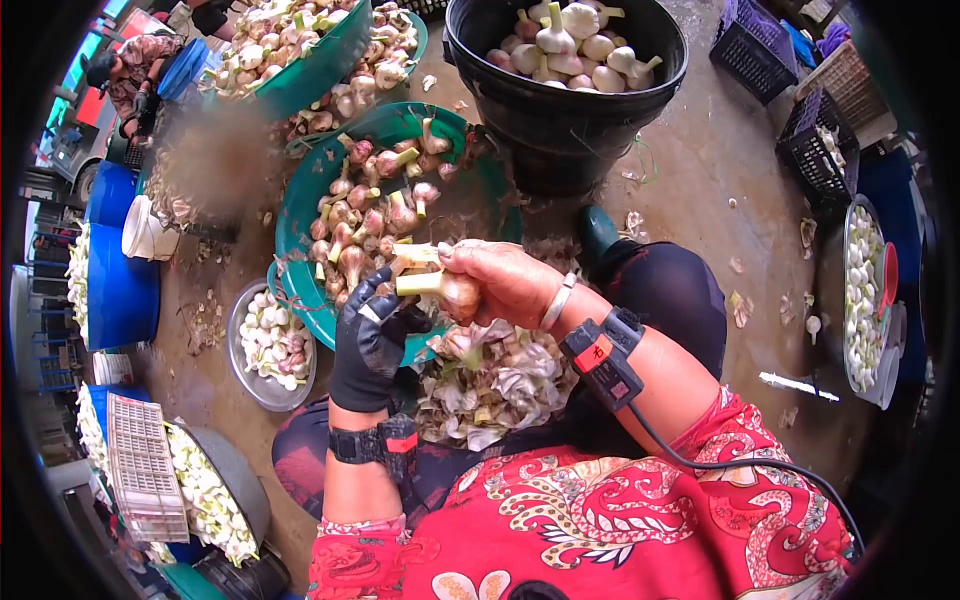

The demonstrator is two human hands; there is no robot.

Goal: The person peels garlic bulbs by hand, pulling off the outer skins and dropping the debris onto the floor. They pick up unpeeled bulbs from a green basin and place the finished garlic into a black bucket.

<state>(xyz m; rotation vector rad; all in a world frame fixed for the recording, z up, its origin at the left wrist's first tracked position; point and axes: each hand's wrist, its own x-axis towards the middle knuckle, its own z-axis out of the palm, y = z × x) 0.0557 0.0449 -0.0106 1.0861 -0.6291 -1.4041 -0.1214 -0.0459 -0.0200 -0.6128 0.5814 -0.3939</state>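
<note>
My right hand [508, 285], bare with a bracelet at the wrist, is closed around a garlic bulb [460, 297] whose cut pale stem points left. A second pale stem-like strip [418, 253] juts out beside its thumb. My left hand [372, 335], in a black glove, has its fingers curled right by the stem end; I cannot tell what they grip. Beneath both hands is a green basin [300, 215] with many unpeeled garlic bulbs [372, 215]. A heap of papery garlic skins [490, 385] lies on my lap.
A black bucket [565, 125] of garlic stands ahead. Left of me is a metal bowl [240, 365] with cleaner bulbs. Another green basin [325, 60] is piled high. Crates [815, 150] and a long tray [858, 300] line the right. A person [130, 80] works at far left.
</note>
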